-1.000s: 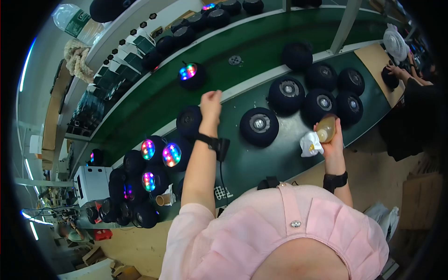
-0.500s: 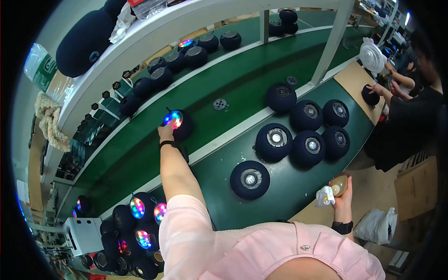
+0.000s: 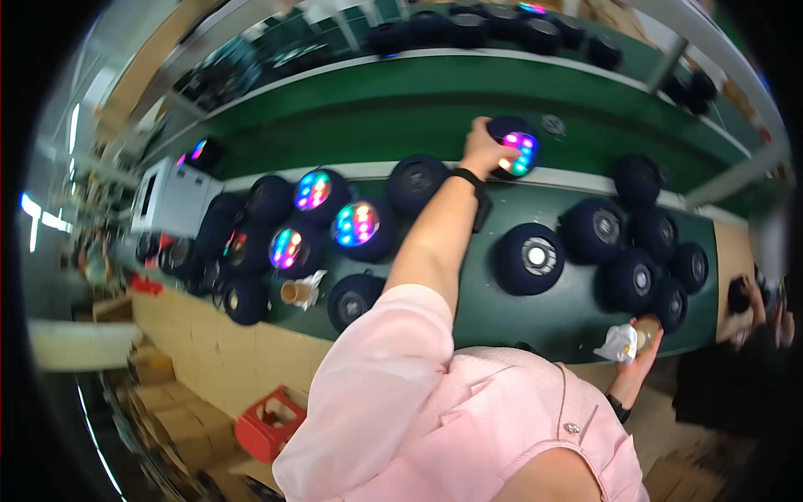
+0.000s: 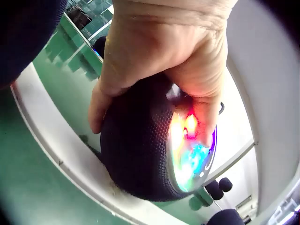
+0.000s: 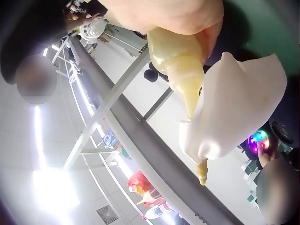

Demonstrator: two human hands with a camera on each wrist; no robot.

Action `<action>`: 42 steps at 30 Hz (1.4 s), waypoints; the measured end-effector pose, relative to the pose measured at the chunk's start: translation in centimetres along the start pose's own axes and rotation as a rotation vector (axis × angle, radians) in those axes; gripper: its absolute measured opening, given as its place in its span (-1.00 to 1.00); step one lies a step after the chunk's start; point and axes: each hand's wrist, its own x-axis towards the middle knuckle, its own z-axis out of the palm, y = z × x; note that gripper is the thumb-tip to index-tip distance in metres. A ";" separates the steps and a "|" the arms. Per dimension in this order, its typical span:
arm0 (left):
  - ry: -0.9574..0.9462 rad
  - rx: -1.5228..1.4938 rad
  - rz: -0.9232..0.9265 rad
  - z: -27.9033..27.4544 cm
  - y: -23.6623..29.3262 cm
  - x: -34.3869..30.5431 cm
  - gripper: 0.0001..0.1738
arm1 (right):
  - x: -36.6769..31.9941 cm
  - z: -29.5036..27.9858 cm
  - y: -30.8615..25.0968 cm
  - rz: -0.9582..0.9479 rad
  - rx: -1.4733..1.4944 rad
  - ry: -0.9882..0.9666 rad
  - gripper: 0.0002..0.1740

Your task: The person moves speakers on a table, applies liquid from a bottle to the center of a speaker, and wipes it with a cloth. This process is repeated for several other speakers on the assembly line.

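Note:
In the head view my left hand [image 3: 483, 153] grips a round dark fabric-covered speaker [image 3: 504, 127] with a lit multicoloured end. Fingers span its body and the thumb lies on the lit face, as the left wrist view shows. The speaker overlaps the white rail [image 4: 51, 126] beside the green belt. At the right, near the table's front edge, my right hand [image 3: 642, 365] holds a squeeze bottle [image 5: 173, 49] of yellowish liquid with a pointed nozzle. A white cloth or tissue [image 5: 241, 101] hangs by the nozzle, and a yellowish tip pokes out under it.
Several dark speakers [image 3: 640, 280] stand on the green table at the right. More, some lit [image 3: 357, 224], crowd the left beside a white box-shaped machine [image 3: 171, 197]. A brown cardboard tube [image 3: 294, 293] lies among them. A red stool [image 3: 269, 422] is on the floor.
My left hand reached from the table to the lit speaker on the green belt, took hold of it and brought it toward the rail. My right hand still holds the bottle. The head view has turned.

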 end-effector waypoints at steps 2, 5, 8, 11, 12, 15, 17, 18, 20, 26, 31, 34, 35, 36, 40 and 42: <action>0.077 0.109 -0.079 -1.3 2.8 -3.3 0.13 | 0.8 -0.1 -0.6 0.047 0.023 -0.041 -0.37; 0.137 0.022 -0.119 -5.2 5.1 -8.3 0.12 | 0.6 1.8 -0.4 0.099 0.019 -0.103 -0.37; 0.120 -0.338 -0.006 -11.4 6.5 -14.4 0.05 | 1.5 2.9 -0.2 0.129 -0.006 -0.158 -0.37; 0.193 -0.437 0.134 -19.1 8.3 -21.3 0.02 | 1.4 4.4 0.3 0.124 -0.025 -0.193 -0.36; 0.280 -0.305 0.164 -21.9 8.2 -23.1 0.01 | 1.6 4.7 0.5 0.139 -0.024 -0.217 -0.37; 0.520 -0.257 0.143 -27.3 9.6 -29.2 0.00 | 2.2 5.1 1.2 0.163 -0.006 -0.207 -0.39; 0.757 0.013 0.114 -30.6 6.3 -31.4 -0.01 | 2.9 4.9 1.9 0.198 -0.032 -0.256 -0.41; 0.865 0.231 0.120 -32.2 3.9 -32.8 -0.01 | 2.7 5.2 2.5 0.207 -0.009 -0.263 -0.42; 1.032 0.642 -0.004 -33.0 2.6 -35.6 -0.02 | 2.5 5.9 3.5 0.236 -0.005 -0.244 -0.43; 1.083 0.810 -0.342 -32.3 -3.8 -41.8 -0.06 | 1.7 7.8 4.1 0.250 -0.097 -0.250 -0.36; 1.111 1.097 -0.493 -30.0 -8.4 -42.4 -0.03 | 2.3 8.7 3.5 0.247 -0.121 -0.281 -0.33; 1.142 1.228 -0.554 -28.2 -11.6 -41.1 -0.01 | 2.1 9.3 4.0 0.276 -0.126 -0.301 -0.32; 1.137 1.227 -0.552 -27.8 -12.8 -41.1 -0.01 | 1.9 9.5 4.2 0.305 -0.105 -0.292 -0.31; 1.125 1.233 -0.472 -27.2 -12.5 -41.3 0.00 | 1.3 9.4 3.6 0.296 -0.103 -0.294 -0.31; 1.067 1.156 -0.270 -24.5 -12.0 -41.0 -0.18 | 1.5 9.1 3.7 0.288 -0.109 -0.324 -0.30; 1.072 1.114 -0.062 -23.9 -12.5 -41.4 -0.43 | 1.7 8.8 3.8 0.297 -0.094 -0.326 -0.30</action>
